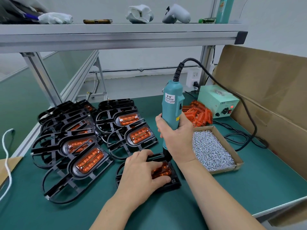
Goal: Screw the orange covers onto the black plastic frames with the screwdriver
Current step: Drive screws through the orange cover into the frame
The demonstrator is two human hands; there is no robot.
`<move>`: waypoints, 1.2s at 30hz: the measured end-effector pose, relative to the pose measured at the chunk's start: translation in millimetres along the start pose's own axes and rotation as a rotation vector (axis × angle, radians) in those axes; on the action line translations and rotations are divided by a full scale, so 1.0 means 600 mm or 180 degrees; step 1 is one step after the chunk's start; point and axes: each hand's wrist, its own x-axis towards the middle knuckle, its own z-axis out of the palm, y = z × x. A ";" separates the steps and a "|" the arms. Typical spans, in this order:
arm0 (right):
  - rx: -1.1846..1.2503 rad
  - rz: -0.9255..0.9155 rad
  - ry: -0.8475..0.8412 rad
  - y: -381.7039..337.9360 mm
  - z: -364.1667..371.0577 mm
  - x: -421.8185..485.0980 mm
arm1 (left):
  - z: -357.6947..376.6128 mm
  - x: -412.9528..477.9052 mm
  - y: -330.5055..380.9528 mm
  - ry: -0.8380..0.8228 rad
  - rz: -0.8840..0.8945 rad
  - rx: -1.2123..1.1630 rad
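- The left hand (142,170) lies palm down on the orange cover (163,170), with its fingers spread across the cover and pressing it into the black frame (174,183) beneath.
- That frame sits flat on the green tabletop (249,176), directly in front of the person and nearest the front edge.
- The right hand (177,140) wraps its fingers round the lower body of the teal screwdriver (172,103) and holds it upright.
- The screwdriver's dark tip points down at the far right corner of the cover, just beyond the left fingertips; the bit itself is too small to make out.
- A black cable (232,92) arcs from the top of the screwdriver to the right, passing over a pale green power box (217,98) with a lit red lamp.
- To the left, a heap of black frames (65,147) overlaps, several with orange covers already seated in them.
- A shallow cardboard tray (222,171) full of silver screws (211,150) lies just right of the right hand.
- Loose orange covers (197,112) are piled between the tray and the power box.
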 end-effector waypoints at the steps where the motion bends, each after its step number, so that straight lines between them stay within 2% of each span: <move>1: -0.0005 -0.0001 -0.0071 -0.001 0.002 0.001 | 0.000 0.000 0.000 0.0008 0.0002 0.0000; 9: 0.0106 0.0033 -0.0607 0.001 -0.001 0.003 | 0.001 0.002 -0.001 0.0006 0.0011 0.0007; 25: 0.0217 0.0000 -0.0373 0.007 -0.006 -0.001 | 0.004 0.002 -0.003 0.0028 -0.0016 0.0002; 36: 0.0400 0.0250 -0.0401 0.013 -0.010 -0.008 | 0.001 0.002 -0.003 -0.0013 0.0011 -0.0001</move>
